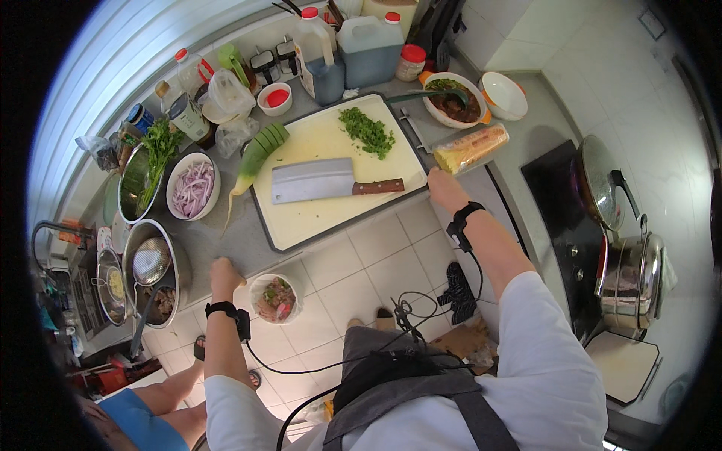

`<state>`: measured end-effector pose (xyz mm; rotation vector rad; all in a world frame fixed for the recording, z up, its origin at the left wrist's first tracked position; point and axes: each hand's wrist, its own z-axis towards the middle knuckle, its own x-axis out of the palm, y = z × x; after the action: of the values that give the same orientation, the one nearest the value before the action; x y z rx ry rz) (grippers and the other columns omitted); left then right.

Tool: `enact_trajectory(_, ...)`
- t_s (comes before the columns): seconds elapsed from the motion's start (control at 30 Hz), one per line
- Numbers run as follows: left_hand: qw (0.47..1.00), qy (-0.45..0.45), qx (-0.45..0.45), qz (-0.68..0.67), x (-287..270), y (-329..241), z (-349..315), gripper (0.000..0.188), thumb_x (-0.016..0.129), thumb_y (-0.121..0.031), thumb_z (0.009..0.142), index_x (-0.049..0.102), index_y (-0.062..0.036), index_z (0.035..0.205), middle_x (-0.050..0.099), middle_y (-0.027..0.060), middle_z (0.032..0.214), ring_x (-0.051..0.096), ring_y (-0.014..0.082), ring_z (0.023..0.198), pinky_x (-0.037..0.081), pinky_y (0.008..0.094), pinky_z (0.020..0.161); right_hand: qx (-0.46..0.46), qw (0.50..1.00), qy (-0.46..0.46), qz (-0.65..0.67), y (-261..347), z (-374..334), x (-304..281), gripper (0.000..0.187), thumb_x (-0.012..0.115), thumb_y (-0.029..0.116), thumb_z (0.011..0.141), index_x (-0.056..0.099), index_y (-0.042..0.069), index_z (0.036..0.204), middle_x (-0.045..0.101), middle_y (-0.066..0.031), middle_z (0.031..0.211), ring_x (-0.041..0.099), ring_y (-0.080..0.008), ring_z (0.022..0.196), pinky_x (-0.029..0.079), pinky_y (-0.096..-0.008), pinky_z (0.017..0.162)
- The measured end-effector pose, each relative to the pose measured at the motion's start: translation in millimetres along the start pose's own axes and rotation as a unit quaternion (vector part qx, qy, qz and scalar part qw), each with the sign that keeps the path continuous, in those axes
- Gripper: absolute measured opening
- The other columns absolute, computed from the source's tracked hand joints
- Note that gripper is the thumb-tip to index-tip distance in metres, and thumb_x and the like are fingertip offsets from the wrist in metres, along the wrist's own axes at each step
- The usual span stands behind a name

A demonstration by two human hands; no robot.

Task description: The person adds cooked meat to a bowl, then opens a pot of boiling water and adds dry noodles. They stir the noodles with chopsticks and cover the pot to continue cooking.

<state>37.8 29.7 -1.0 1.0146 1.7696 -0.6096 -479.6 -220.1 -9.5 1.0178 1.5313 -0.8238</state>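
My left hand (226, 279) is curled closed at the counter's front edge, with no object showing in it. Below and to its right stands a lined bin (298, 314) of scraps. My right hand (447, 191), also curled closed, rests by the right edge of the white cutting board (301, 225). Between the hands, a cleaver (312, 180) with a wooden handle lies flat on the board. Chopped green herbs (366, 132) sit at its far side. A partly sliced green radish (259, 156) lies across the left edge. Just beyond my right hand is a plastic-wrapped yellow roll (471, 149).
Left are a bowl of sliced purple onion (193, 188), leafy greens (159, 146) and a metal pot (177, 255). Jugs (371, 56) line the back. A casserole dish (472, 113), black cooktop (553, 203) and steamer pot (630, 278) stand right. Another person's legs (169, 402) are lower left.
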Motion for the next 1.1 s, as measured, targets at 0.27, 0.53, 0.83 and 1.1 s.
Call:
enact_trajectory(0.27,0.999,0.006,0.011,0.033,5.2,2.1,5.4,0.044,0.086,-0.013,0.046,0.069,0.0014,0.084,0.067,0.0233,0.095,0.065,0.0355,0.093,0.055,0.0399,0.08,-0.009,0.999,0.019,-0.031,-1.4,3.8,2.7,0.016,0.056,0.003,0.084,0.057,-0.01,0.093,0.066,-0.0244,0.084,0.069,-0.0338,0.08,0.057,-0.0383,0.069)
enact_trajectory(0.53,1.0,0.007,-0.005,0.022,1.9,1.9,2.5,0.044,0.087,-0.015,0.046,0.07,0.0016,0.083,0.067,0.0232,0.094,0.066,0.0356,0.091,0.055,0.0396,0.08,-0.035,0.999,0.005,-0.028,-1.5,1.8,-0.3,0.014,0.056,0.002,0.083,0.058,-0.01,0.09,0.065,-0.0246,0.083,0.069,-0.0352,0.08,0.056,-0.0392,0.07)
enact_trajectory(0.83,0.999,0.013,0.011,0.036,0.9,2.4,4.3,0.045,0.086,-0.016,0.046,0.068,0.002,0.083,0.067,0.0241,0.094,0.066,0.0359,0.091,0.055,0.0395,0.08,-0.006,1.0,0.017,-0.014,-0.9,4.4,0.5,0.013,0.057,0.001,0.082,0.06,-0.008,0.089,0.066,-0.0235,0.086,0.068,-0.0355,0.082,0.056,-0.0399,0.07)
enact_trajectory(1.1,1.0,0.001,-0.003,0.025,-5.6,-3.6,-3.1,0.048,0.086,-0.016,0.046,0.069,0.0016,0.087,0.067,0.0221,0.096,0.065,0.0356,0.094,0.055,0.0394,0.082,-0.01,1.0,0.027,0.005,-2.2,4.8,1.6,0.016,0.059,0.003,0.082,0.059,-0.011,0.091,0.066,-0.0232,0.084,0.068,-0.0362,0.081,0.057,-0.0395,0.07)
